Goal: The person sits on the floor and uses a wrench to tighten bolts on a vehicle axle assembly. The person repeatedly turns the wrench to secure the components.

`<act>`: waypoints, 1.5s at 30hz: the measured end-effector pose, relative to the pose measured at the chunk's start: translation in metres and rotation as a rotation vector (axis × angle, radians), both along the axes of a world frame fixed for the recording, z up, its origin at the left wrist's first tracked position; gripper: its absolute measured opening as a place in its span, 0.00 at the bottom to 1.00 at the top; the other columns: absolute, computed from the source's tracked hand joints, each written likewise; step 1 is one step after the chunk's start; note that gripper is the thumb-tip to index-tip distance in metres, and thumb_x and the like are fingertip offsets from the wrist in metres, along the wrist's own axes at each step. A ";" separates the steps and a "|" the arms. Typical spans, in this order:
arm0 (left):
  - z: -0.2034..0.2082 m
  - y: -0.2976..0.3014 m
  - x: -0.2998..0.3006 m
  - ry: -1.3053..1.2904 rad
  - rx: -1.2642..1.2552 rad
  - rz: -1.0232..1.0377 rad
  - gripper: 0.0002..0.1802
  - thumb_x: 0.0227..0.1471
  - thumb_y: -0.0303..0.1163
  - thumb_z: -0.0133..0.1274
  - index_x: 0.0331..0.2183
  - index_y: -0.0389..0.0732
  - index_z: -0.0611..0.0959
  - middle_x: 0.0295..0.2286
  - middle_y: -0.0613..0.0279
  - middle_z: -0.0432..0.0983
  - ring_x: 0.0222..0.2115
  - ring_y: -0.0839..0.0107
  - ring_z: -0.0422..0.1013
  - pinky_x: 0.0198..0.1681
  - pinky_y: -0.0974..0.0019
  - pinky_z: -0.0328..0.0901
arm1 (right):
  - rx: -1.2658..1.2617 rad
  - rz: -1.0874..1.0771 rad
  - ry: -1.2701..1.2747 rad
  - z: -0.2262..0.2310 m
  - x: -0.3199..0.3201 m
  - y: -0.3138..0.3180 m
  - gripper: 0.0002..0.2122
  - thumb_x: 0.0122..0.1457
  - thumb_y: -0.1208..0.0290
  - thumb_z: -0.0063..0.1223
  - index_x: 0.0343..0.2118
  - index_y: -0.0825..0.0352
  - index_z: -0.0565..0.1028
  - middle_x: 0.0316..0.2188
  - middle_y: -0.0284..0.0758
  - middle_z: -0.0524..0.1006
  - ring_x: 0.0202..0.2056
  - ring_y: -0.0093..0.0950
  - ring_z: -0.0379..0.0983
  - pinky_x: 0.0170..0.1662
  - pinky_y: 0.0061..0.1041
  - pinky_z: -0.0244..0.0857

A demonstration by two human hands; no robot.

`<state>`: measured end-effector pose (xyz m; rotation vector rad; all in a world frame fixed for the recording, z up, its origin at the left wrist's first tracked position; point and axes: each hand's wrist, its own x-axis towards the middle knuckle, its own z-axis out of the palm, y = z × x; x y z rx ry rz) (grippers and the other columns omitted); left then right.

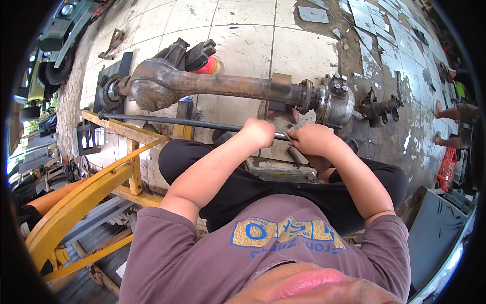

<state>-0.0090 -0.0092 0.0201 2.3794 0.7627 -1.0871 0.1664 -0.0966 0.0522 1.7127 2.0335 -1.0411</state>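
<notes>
Face and shirt fill the bottom. At centre, left hand clenches the rod, which runs leftward; right hand grasps its bright end. Above lies the axle.

A head-worn fisheye looks down from close above.

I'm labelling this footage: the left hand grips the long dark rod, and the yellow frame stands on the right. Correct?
Wrong side: the head view shows the yellow frame standing on the left. The left hand does grip the long dark rod.
</notes>
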 end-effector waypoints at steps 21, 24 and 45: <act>0.005 0.000 0.001 0.013 -0.003 0.015 0.18 0.55 0.38 0.53 0.46 0.44 0.85 0.44 0.57 0.83 0.47 0.62 0.79 0.48 0.57 0.72 | -0.054 -0.012 0.002 -0.001 0.001 0.003 0.15 0.66 0.54 0.47 0.43 0.57 0.82 0.35 0.42 0.83 0.40 0.44 0.81 0.45 0.45 0.74; 0.004 0.000 0.002 0.012 -0.007 0.013 0.18 0.55 0.38 0.53 0.46 0.44 0.85 0.44 0.58 0.83 0.46 0.62 0.79 0.48 0.57 0.72 | -0.049 -0.034 0.006 0.003 0.001 0.000 0.15 0.66 0.54 0.47 0.43 0.57 0.82 0.35 0.42 0.83 0.40 0.44 0.81 0.45 0.45 0.74; 0.000 0.000 0.001 0.009 -0.012 0.007 0.19 0.54 0.40 0.54 0.46 0.43 0.83 0.42 0.56 0.83 0.45 0.60 0.79 0.48 0.55 0.72 | -0.035 -0.018 0.019 -0.001 0.001 0.001 0.15 0.65 0.54 0.48 0.45 0.55 0.82 0.36 0.41 0.83 0.40 0.44 0.81 0.45 0.44 0.74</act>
